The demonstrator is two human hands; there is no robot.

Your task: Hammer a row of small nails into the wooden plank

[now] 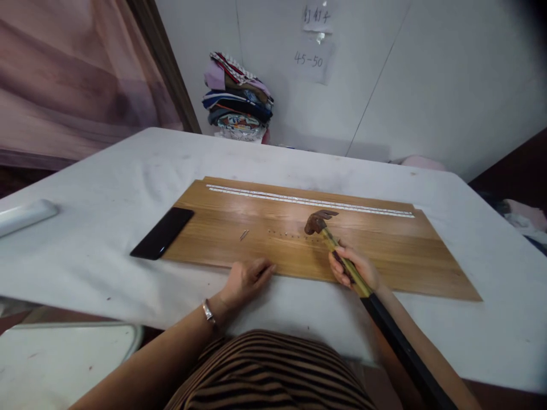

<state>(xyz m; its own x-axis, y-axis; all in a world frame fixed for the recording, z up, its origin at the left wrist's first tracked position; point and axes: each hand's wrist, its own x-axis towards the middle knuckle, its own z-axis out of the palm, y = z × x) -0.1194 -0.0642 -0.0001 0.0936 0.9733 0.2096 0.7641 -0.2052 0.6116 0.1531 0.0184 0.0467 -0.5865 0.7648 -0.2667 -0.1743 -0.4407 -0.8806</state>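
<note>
So the hammer [387,322] sits right of centre in the frame, head up toward the middle, black end running off to the lower right. The right hand [362,266] has its fingers wrapped around the yellow part of the handle, fairly close to the head. My guess is that gives more control than a grip way down the black part. The head is over or near the right end of a row of tiny dark dots [292,235]; can't tell if it's touching, or if they're nail heads or holes.

The left hand [250,278] rests at the board's near edge, fingers loosely curled, maybe steadying it. Can't tell if anything's tucked inside.

A few loose nails [244,234] lie up from that hand, probably there for easy reach. All that's on the board [410,250], which lies flat, giving a solid base I'd say. White strips [299,201] run along its far side, and a phone [164,232] sits at its left edge. White-covered surface [106,188] under everything, clothes [239,97] piled upper left of centre.
</note>
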